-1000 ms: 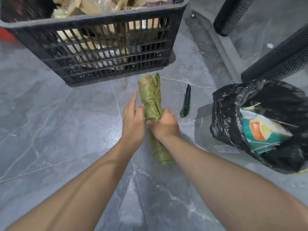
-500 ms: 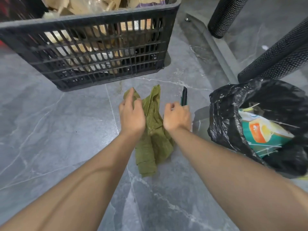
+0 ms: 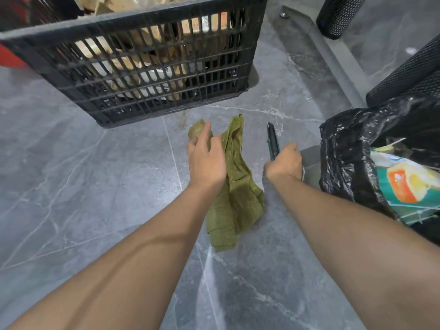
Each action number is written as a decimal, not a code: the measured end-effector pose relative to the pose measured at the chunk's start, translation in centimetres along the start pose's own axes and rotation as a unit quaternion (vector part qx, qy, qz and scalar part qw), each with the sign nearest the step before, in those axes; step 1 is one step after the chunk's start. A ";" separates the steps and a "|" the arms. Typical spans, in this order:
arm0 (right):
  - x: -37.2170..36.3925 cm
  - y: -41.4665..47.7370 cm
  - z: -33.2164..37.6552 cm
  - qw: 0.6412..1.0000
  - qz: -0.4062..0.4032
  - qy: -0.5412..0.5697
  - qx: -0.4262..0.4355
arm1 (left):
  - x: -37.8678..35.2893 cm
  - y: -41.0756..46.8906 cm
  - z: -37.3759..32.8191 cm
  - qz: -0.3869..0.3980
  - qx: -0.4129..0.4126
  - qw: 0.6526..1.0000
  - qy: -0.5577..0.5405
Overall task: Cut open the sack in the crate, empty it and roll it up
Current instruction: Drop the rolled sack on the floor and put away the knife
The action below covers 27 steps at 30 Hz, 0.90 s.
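Note:
The green woven sack (image 3: 239, 196) lies on the grey floor in a loose, half-unrolled bundle, just in front of the black slatted crate (image 3: 133, 22). My left hand (image 3: 206, 160) hovers over the sack's upper left part, fingers apart and holding nothing. To the right of the sack lies a dark utility knife (image 3: 272, 139). My right hand (image 3: 284, 163) has its fingers curled around the knife's near end. The crate holds cardboard scraps and paper.
A black rubbish bag (image 3: 345, 151) with a colourful package inside stands at the right, close to my right hand. Black mesh furniture legs (image 3: 404, 75) and a metal floor strip (image 3: 333, 55) lie behind it. Something red (image 3: 9, 55) shows left of the crate.
Both hands let go of the tightly rolled sack, which slackened and spread on the floor. My right hand moved right and closed on the knife; my left hand lifted off the sack.

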State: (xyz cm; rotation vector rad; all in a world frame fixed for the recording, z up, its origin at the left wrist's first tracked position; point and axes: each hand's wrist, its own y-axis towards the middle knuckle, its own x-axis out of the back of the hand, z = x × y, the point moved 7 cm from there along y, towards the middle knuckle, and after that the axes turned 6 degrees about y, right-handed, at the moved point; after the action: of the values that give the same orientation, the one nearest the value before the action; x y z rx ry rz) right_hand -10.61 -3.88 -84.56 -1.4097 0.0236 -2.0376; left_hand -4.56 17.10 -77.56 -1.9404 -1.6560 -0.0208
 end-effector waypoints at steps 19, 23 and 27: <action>3.3 -8.1 6.8 0.838 0.194 0.510 -0.016 | 5.9 -6.4 -3.0 -0.028 0.016 0.999 0.015; 7.5 -13.1 8.8 0.836 0.206 0.506 -0.045 | 9.5 -9.9 -7.3 -0.032 0.023 0.999 0.007; 12.6 -18.0 11.5 0.825 0.220 0.515 -0.071 | 12.9 -13.7 -12.5 -0.031 0.050 0.998 -0.020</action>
State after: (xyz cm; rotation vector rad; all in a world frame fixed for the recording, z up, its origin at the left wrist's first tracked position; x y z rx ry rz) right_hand -12.51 7.67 -62.73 -0.1632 0.8835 -2.1443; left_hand -9.66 24.16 -56.73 -1.8268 -1.7105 0.0760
